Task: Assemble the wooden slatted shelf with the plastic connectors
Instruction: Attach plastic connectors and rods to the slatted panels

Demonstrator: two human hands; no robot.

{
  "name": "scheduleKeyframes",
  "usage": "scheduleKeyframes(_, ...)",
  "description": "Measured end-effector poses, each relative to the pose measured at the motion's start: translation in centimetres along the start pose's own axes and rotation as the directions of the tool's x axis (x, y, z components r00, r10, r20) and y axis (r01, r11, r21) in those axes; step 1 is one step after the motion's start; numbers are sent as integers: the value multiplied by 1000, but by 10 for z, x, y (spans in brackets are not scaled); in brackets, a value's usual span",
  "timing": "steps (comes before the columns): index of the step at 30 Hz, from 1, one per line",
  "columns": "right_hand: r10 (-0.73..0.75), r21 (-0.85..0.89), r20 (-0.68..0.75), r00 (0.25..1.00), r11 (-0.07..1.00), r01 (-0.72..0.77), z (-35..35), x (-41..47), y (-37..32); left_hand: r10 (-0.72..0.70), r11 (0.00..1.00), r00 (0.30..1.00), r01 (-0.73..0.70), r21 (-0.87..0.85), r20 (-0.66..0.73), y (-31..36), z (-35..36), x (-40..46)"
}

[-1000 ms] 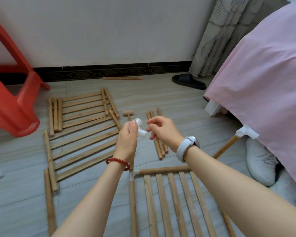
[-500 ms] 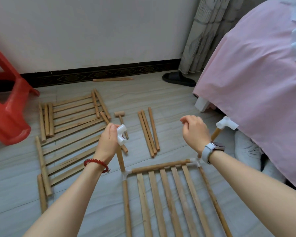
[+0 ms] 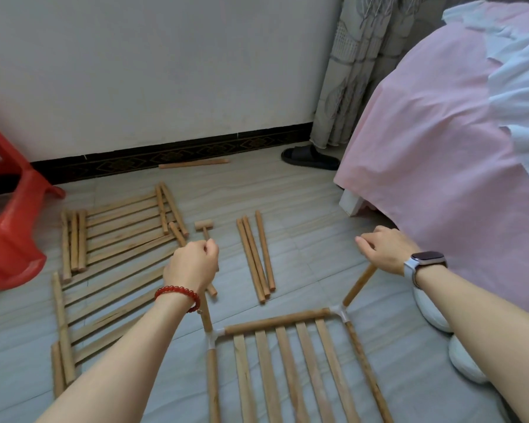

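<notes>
Both hands now lower, atop the posts. Left hand (image 3: 193,264) fingers curl over left post (image 3: 206,315); right hand (image 3: 385,250) grips right post (image 3: 358,284). Posts stand near-upright from shelf frame (image 3: 277,321).

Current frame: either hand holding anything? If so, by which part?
Left hand grips the top end of the left upright post. Right hand covers the top of the right upright post; connectors there are hidden.

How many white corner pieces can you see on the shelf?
2. One white corner piece joins the front rail below the left hand; the other sits below the right hand. More may be hidden under both hands.
</notes>
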State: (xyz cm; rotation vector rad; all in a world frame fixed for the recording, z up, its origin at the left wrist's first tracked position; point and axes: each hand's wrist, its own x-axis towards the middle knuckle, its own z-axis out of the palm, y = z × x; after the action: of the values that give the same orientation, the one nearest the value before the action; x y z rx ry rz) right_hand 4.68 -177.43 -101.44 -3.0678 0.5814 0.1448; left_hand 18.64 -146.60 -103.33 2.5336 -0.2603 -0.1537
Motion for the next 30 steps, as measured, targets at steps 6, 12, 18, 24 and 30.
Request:
scheduleKeyframes(6, 231, -102, -103, 967, 965, -241, 14, 10, 2, 98, 990, 984, -111, 86, 151, 7, -3, 2)
scheduleKeyframes(12, 541, 119, -28, 841, 837, -534, 15, 22, -16, 88, 986, 962, -120, 111, 258, 7, 0, -2)
scheduleKeyframes(18, 504, 679, 63, 862, 611, -407, 13, 16, 6, -117, 935, 993, 114, 336, -11, 10, 10, -9)
scheduleKeyframes(24, 638, 789, 90, 765, 423, -445, 22, 17, 5, 16, 951, 998, 2, 308, -56, 12, 12, -14)
scheduleKeyframes(30, 583, 668, -32, 812, 617, -416, 27, 20, 3, 187, 893, 981, -192, 407, 54, 4, 12, -10)
